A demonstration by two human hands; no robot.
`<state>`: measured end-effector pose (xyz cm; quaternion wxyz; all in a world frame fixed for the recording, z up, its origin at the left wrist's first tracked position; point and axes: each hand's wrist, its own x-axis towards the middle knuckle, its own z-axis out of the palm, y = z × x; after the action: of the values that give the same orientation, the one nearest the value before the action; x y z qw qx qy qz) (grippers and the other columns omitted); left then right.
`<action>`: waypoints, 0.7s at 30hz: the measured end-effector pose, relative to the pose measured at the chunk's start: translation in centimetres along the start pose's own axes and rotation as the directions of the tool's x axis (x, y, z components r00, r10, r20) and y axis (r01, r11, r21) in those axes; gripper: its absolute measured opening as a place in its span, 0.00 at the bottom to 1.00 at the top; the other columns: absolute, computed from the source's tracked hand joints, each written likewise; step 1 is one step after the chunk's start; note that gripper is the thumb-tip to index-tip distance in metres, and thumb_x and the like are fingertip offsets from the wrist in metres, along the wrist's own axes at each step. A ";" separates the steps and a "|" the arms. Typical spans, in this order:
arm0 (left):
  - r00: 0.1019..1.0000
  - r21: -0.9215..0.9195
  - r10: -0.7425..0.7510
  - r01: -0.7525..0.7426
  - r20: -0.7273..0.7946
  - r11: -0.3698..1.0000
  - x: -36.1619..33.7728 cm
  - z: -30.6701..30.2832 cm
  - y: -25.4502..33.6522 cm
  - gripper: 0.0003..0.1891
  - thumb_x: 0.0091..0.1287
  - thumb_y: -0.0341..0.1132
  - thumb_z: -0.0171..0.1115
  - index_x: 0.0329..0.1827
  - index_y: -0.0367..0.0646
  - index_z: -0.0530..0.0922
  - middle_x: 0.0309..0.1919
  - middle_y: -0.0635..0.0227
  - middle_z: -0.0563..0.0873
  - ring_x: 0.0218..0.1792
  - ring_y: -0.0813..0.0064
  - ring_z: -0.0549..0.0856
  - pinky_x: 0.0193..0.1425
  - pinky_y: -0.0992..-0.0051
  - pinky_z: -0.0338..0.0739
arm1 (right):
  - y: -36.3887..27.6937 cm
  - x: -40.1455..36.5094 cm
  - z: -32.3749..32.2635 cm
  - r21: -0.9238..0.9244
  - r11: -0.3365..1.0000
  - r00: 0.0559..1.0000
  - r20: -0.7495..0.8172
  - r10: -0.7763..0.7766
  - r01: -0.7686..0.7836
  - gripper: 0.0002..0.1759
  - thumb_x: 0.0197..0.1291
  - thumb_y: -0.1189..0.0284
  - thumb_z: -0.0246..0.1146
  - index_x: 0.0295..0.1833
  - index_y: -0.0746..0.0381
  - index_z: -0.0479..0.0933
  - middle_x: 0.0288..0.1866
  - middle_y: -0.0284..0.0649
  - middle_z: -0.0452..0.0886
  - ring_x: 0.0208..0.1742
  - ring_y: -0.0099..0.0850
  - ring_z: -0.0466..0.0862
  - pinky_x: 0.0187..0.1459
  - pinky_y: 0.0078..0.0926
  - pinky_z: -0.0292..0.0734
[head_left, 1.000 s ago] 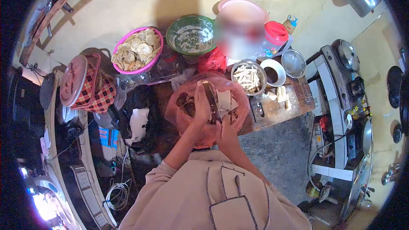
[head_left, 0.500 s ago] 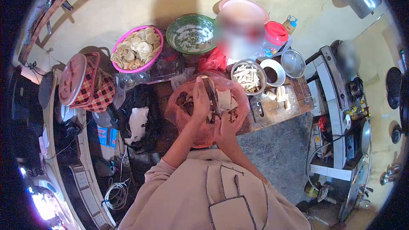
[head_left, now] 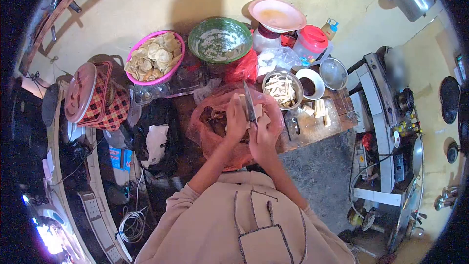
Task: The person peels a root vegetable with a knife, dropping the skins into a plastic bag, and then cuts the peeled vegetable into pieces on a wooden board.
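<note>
My left hand [head_left: 235, 123] holds a pale, peeled root piece over a pink plastic bag [head_left: 211, 139] that is full of brown peelings. My right hand [head_left: 263, 134] grips a knife [head_left: 249, 101], its blade pointing away from me and lying against the piece between both hands. The piece itself is mostly hidden by my fingers. Both hands are close together above the bag, in the middle of the view.
A steel bowl of pale cut sticks [head_left: 282, 88] stands just right of the bag, with a cutting board [head_left: 317, 120] beside it. Behind are a pink bowl of slices [head_left: 155, 57], a green bowl [head_left: 220, 39], a red-lidded jar [head_left: 312, 41] and a checked container [head_left: 100, 99]. A stove [head_left: 391, 98] is at the right.
The knife blade has moved a little to the right and up along the piece. My right hand has risen closer to my left hand.
</note>
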<state>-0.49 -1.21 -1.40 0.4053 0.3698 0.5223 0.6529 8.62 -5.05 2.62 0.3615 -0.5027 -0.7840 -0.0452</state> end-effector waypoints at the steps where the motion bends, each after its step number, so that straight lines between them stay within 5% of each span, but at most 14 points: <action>1: 0.999 -0.061 -0.048 0.048 -0.003 0.997 0.5 -0.4 -0.1 0.23 0.71 0.48 0.33 0.31 0.38 0.70 0.23 0.71 0.72 0.25 0.80 0.69 0.32 0.77 0.66 | -0.3 -0.6 0.0 -0.027 1.000 1.000 0.006 -0.015 0.016 0.16 0.62 0.68 0.47 0.48 0.70 0.63 0.27 0.56 0.76 0.28 0.53 0.78 0.28 0.45 0.71; 2: 0.995 -0.122 -0.096 0.095 -0.004 0.988 0.9 -0.8 -0.2 0.23 0.71 0.48 0.33 0.30 0.39 0.70 0.22 0.72 0.72 0.25 0.80 0.69 0.31 0.78 0.67 | -0.7 -1.2 0.0 -0.053 0.998 0.999 0.013 -0.031 0.031 0.17 0.62 0.67 0.47 0.48 0.70 0.63 0.28 0.57 0.76 0.29 0.53 0.78 0.28 0.45 0.71; 6: 0.993 -0.206 -0.100 0.110 0.061 0.972 1.5 -1.7 -0.9 0.23 0.71 0.49 0.34 0.31 0.40 0.71 0.22 0.72 0.73 0.25 0.82 0.71 0.31 0.80 0.67 | -1.1 -3.3 0.6 0.335 0.894 0.931 0.309 0.193 -0.297 0.11 0.59 0.71 0.48 0.43 0.68 0.65 0.33 0.56 0.73 0.38 0.53 0.72 0.43 0.49 0.62; 8: 0.990 -0.118 -0.125 0.132 0.069 0.984 1.6 -1.9 -0.9 0.24 0.71 0.49 0.33 0.31 0.38 0.71 0.24 0.69 0.74 0.27 0.79 0.73 0.34 0.78 0.68 | -1.3 -3.1 0.8 0.406 0.829 0.900 0.364 0.239 -0.384 0.08 0.59 0.73 0.49 0.40 0.67 0.65 0.33 0.56 0.71 0.40 0.53 0.70 0.46 0.48 0.60; 13: 0.996 0.182 -0.085 0.084 -0.001 0.980 0.7 -1.2 -4.1 0.25 0.71 0.48 0.33 0.34 0.34 0.70 0.28 0.60 0.74 0.32 0.70 0.74 0.41 0.71 0.69 | -0.5 -1.9 2.3 0.371 0.755 0.815 0.455 0.359 -0.540 0.08 0.61 0.72 0.47 0.39 0.67 0.64 0.25 0.55 0.71 0.28 0.54 0.72 0.30 0.41 0.66; 21: 0.995 0.193 0.032 -0.048 0.089 0.980 0.4 -1.2 -0.2 0.23 0.71 0.48 0.33 0.32 0.36 0.69 0.23 0.64 0.73 0.26 0.76 0.72 0.32 0.74 0.67 | -0.4 -2.0 1.2 0.317 0.858 0.876 0.403 0.265 -0.405 0.10 0.61 0.70 0.47 0.42 0.67 0.63 0.28 0.57 0.73 0.31 0.55 0.75 0.33 0.47 0.66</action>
<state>-1.67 -1.31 -1.80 0.3759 0.4459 0.5583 0.5900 8.07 -6.21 0.63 0.3137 -0.5506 -0.7265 0.2658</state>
